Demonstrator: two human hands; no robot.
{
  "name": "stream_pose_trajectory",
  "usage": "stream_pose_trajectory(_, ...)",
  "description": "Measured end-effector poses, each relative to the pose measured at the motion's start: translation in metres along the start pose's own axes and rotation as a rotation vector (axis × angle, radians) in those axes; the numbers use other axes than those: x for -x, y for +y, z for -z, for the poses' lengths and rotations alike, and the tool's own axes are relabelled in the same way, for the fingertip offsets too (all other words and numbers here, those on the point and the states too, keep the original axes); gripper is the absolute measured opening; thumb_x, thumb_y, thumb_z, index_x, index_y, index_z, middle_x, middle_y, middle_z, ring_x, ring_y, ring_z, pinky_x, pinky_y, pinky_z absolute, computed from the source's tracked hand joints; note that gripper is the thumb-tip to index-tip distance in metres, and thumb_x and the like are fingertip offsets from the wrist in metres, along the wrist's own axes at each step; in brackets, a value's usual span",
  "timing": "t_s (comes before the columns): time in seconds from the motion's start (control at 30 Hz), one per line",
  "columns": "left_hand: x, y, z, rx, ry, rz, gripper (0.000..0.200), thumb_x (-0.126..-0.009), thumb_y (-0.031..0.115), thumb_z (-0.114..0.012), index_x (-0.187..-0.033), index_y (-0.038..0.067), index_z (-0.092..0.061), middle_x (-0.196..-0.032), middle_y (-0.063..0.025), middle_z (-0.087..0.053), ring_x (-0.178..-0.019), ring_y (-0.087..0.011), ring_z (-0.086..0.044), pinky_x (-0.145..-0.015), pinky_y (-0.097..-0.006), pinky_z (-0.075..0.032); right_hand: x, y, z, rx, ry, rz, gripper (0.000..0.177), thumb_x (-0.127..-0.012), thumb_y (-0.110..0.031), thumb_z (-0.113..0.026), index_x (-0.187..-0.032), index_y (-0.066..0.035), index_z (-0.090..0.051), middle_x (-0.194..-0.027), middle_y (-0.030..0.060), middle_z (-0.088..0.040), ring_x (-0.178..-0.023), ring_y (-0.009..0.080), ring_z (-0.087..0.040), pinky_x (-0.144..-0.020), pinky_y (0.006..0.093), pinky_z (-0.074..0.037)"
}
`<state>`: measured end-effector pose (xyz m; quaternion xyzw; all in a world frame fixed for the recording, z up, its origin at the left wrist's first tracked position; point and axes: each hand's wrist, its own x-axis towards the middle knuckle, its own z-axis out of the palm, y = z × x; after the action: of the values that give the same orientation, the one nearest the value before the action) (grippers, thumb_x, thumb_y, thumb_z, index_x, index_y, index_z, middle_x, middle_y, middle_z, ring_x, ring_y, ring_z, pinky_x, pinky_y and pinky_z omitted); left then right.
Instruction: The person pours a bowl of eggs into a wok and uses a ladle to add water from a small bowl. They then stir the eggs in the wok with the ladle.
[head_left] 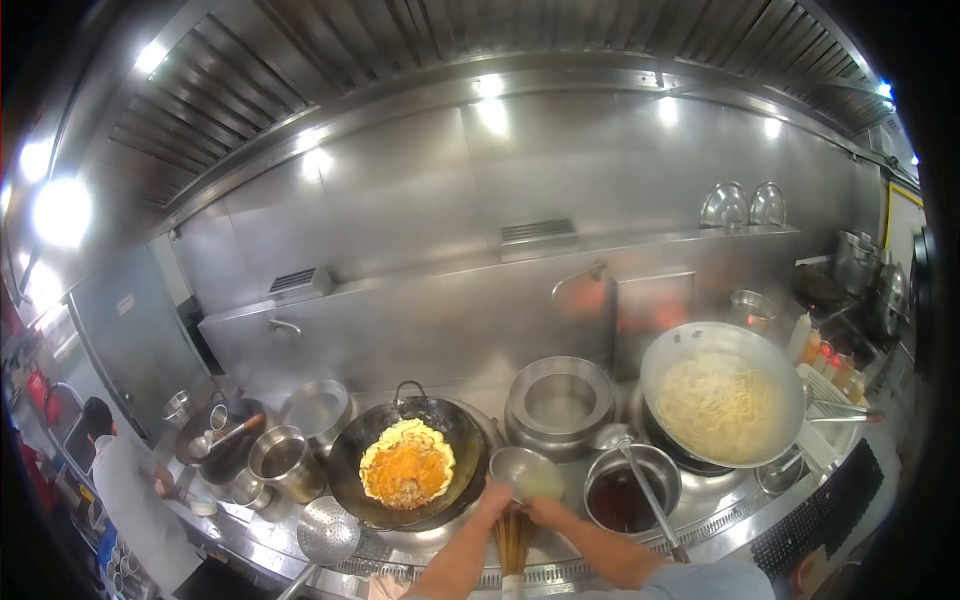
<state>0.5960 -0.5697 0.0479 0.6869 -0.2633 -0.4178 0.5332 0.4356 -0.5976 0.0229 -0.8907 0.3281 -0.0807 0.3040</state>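
Both my hands are at the near rim of a small metal bowl [527, 472], which has something pale yellowish in it. My left hand [494, 499] grips the rim on the left, fingers closed. My right hand [544, 511] is closed at the rim on the right. Just left of the bowl is a black wok [350, 470] holding a round yellow egg [408, 462] with an orange, partly minced-looking middle. Between my forearms lies a bundle of thin brown sticks [513, 548] with a pale bound end. To the right, a pot of dark liquid [628, 495] stands close to my right hand.
A large pan [795, 400] of steaming noodles [718, 395] is at the right. A ladle [655, 500] lies across the dark-liquid pot. At left are a skimmer [328, 532], a metal pot [283, 458] and another wok [210, 465]. Another person [140, 490] stands at far left.
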Motion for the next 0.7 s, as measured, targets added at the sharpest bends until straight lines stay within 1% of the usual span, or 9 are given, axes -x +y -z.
stream_pose_trajectory(0.03,-0.014,-0.016,-0.007,0.024,0.011,-0.038,0.069,-0.073,0.005,-0.055,-0.139,0.009,-0.033,-0.108,-0.0182,-0.061,-0.079,-0.0305,-0.064,-0.063,-0.0350,-0.053,0.005,-0.023,0.013,-0.033,0.004,-0.018,0.027,-0.083,-0.012,-0.052,-0.107,-0.004,-0.063,-0.101,0.0224,-0.063,-0.094,0.0373,-0.061,-0.081,0.0446,-0.046)
stream_pose_trajectory(0.17,-0.023,-0.009,0.011,-0.217,-0.118,-0.079,0.071,-0.074,-0.003,-0.048,-0.141,0.012,-0.029,-0.108,-0.0160,-0.058,-0.067,-0.0299,-0.062,-0.048,-0.0363,-0.051,0.006,0.013,-0.008,0.039,-0.027,0.016,0.028,-0.085,-0.015,-0.053,-0.110,-0.005,-0.062,-0.103,0.0232,-0.063,-0.095,0.0367,-0.061,-0.082,0.0438,-0.046)
stream_pose_trajectory(0.27,-0.013,-0.022,-0.014,0.104,0.036,-0.060,0.069,-0.075,-0.002,-0.048,-0.140,0.011,-0.030,-0.103,-0.0139,-0.060,-0.065,-0.0257,-0.061,-0.045,-0.0333,-0.047,-0.017,0.015,-0.012,-0.024,-0.079,-0.015,0.029,-0.087,-0.018,-0.054,-0.111,-0.004,-0.062,-0.105,0.0239,-0.062,-0.095,0.0369,-0.061,-0.083,0.0438,-0.046)
stream_pose_trajectory(0.4,-0.029,-0.015,0.015,-0.370,-0.103,-0.168,0.067,-0.075,0.001,-0.050,-0.139,0.015,-0.032,-0.101,-0.0128,-0.060,-0.062,-0.0253,-0.059,-0.046,-0.0323,-0.046,-0.013,0.030,-0.030,0.035,-0.042,-0.007,0.029,-0.088,-0.022,-0.054,-0.111,-0.006,-0.062,-0.096,0.0223,-0.064,-0.089,0.0379,-0.062,-0.080,0.0457,-0.047)
stream_pose_trajectory(0.43,-0.009,0.001,0.015,-0.164,-0.084,-0.023,0.070,-0.076,0.003,-0.051,-0.141,0.018,-0.029,-0.105,-0.0143,-0.059,-0.070,-0.0286,-0.060,-0.050,-0.0346,-0.049,-0.014,0.036,-0.035,0.035,-0.045,-0.019,0.029,-0.087,-0.023,-0.055,-0.111,-0.008,-0.062,-0.092,0.0213,-0.066,-0.087,0.0384,-0.063,-0.078,0.0465,-0.047)
stream_pose_trajectory(0.5,-0.014,-0.017,-0.011,-0.036,0.008,-0.116,0.071,-0.075,0.010,-0.057,-0.140,0.008,-0.031,-0.116,-0.0205,-0.057,-0.096,-0.0325,-0.058,-0.076,-0.0361,-0.047,-0.007,-0.008,-0.003,-0.020,0.062,0.008,0.028,-0.086,-0.021,-0.056,-0.109,-0.007,-0.063,-0.091,0.0212,-0.065,-0.087,0.0390,-0.063,-0.078,0.0466,-0.048)
stream_pose_trajectory(0.6,-0.001,0.014,0.004,-0.392,-0.077,-0.074,0.065,-0.076,0.007,-0.054,-0.138,0.003,-0.032,-0.132,-0.0260,-0.046,-0.121,-0.0367,-0.048,-0.095,-0.0373,-0.043,0.000,-0.002,-0.023,0.005,0.184,0.074,0.027,-0.083,-0.018,-0.059,-0.106,-0.006,-0.063,-0.090,0.0206,-0.066,-0.086,0.0398,-0.063,-0.076,0.0470,-0.049)
stream_pose_trajectory(0.67,-0.008,0.000,0.011,-0.204,-0.039,-0.079,0.061,-0.077,0.001,-0.048,-0.136,0.003,-0.035,-0.124,-0.0242,-0.051,-0.112,-0.0361,-0.053,-0.086,-0.0384,-0.045,-0.019,0.042,-0.040,0.108,0.023,0.075,0.026,-0.080,-0.015,-0.059,-0.103,-0.005,-0.065,-0.090,0.0206,-0.066,-0.085,0.0395,-0.063,-0.075,0.0471,-0.049)
stream_pose_trajectory(0.7,-0.011,-0.006,0.012,-0.119,-0.008,-0.091,0.058,-0.077,-0.001,-0.045,-0.134,0.003,-0.036,-0.118,-0.0228,-0.054,-0.105,-0.0351,-0.056,-0.077,-0.0381,-0.047,-0.028,0.036,-0.046,0.038,0.077,0.082,0.025,-0.078,-0.014,-0.058,-0.100,-0.005,-0.066,-0.089,0.0212,-0.065,-0.085,0.0395,-0.063,-0.074,0.0470,-0.049)
